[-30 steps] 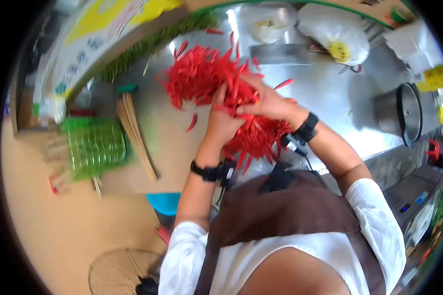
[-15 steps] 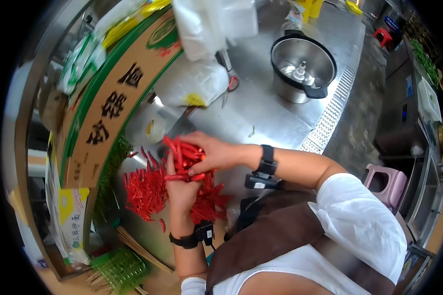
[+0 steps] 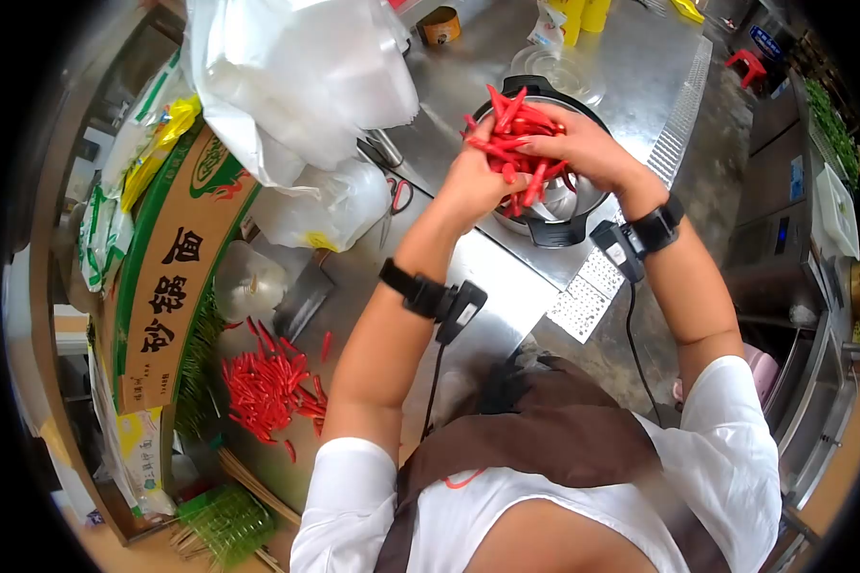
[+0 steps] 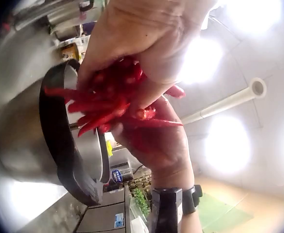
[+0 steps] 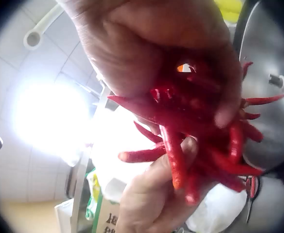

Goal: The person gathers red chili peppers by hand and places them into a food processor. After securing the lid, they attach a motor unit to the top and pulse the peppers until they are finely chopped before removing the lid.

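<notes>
Both hands grip one bunch of red chillies (image 3: 518, 143) over the mouth of a steel pot (image 3: 588, 205) with a black rim. The left hand (image 3: 475, 183) holds the bunch from the left, the right hand (image 3: 592, 153) from the right. In the left wrist view, chillies (image 4: 100, 104) stick out between the two hands beside the pot (image 4: 23, 131). The right wrist view shows the right hand (image 5: 166, 43) curled over the chillies (image 5: 173, 155), with the left hand (image 5: 151, 199) on their other side. A pile of chillies (image 3: 268, 387) lies on the steel table (image 3: 373, 358).
Left of the hands are white plastic bags (image 3: 296, 86), red-handled scissors (image 3: 397, 199) and a cleaver (image 3: 306, 291). A printed carton (image 3: 167, 286) borders the table's left side. Near the lower left lie wooden sticks (image 3: 258, 487) and a green basket (image 3: 229, 525). Clear containers (image 3: 564, 76) stand behind the pot.
The hands have carried a bunch of chillies from the pile across to the pot. The pile on the table is smaller, and the head view has turned towards the pot.
</notes>
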The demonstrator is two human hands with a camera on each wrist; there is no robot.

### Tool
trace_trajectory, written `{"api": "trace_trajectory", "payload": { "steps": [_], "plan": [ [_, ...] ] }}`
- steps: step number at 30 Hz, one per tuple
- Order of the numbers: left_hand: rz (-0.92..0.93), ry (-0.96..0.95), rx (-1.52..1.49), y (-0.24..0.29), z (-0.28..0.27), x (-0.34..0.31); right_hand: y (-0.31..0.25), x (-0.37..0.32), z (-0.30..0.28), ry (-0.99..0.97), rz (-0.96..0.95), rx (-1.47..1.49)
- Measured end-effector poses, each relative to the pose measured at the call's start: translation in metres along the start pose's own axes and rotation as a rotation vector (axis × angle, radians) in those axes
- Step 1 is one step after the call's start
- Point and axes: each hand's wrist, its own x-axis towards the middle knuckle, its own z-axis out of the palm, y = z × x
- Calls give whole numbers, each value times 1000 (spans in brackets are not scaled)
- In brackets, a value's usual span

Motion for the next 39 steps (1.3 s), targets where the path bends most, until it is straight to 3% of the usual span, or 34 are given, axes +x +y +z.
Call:
{"api": "trace_trajectory", "payload": {
  "steps": [1, 5, 6, 10, 14, 17, 19, 24, 25, 26, 27, 28, 29, 34, 39],
  "plan": [
    [2, -75, -74, -7, 3, 9, 6, 2, -11, 16, 43, 16],
    [-126, -22, 194, -15, 4, 17, 4, -11, -24, 100, 234, -154],
    [-78, -64, 223, -26, -4, 22, 3, -14, -27, 93, 249, -192],
    [58, 52, 188, -12, -11, -4, 15, -18, -39, 206, 38, -321],
    [357, 271, 652, 12, -39, -84, 5, -47, -28, 449, -299, -223],
    [268, 596, 976, -20, -73, -182, -6, -86, 6, 448, -452, -181],
    [106, 773, 1117, -48, -82, -259, 5, -98, 33, 305, -599, -291],
    [-401, 909, 1278, -129, -47, -450, 69, -90, 127, -161, -514, -403],
    [-514, 915, 1290, -143, -35, -481, 91, -83, 142, -236, -553, -491],
    [-493, 982, 1096, -161, -23, -500, 109, -78, 158, -298, -551, -543],
    [-544, 972, 1232, -163, -10, -510, 131, -70, 173, -422, -537, -605],
    [-652, 1010, 1130, -170, 2, -517, 138, -68, 188, -502, -507, -673],
    [-640, 1026, 1118, -174, 7, -521, 143, -67, 205, -564, -483, -759],
    [-822, 1061, 1088, -188, 9, -521, 182, -58, 279, -883, -668, -941],
    [-621, 1214, 1015, -190, -26, -516, 184, -57, 349, -912, -728, -934]
  ]
}}
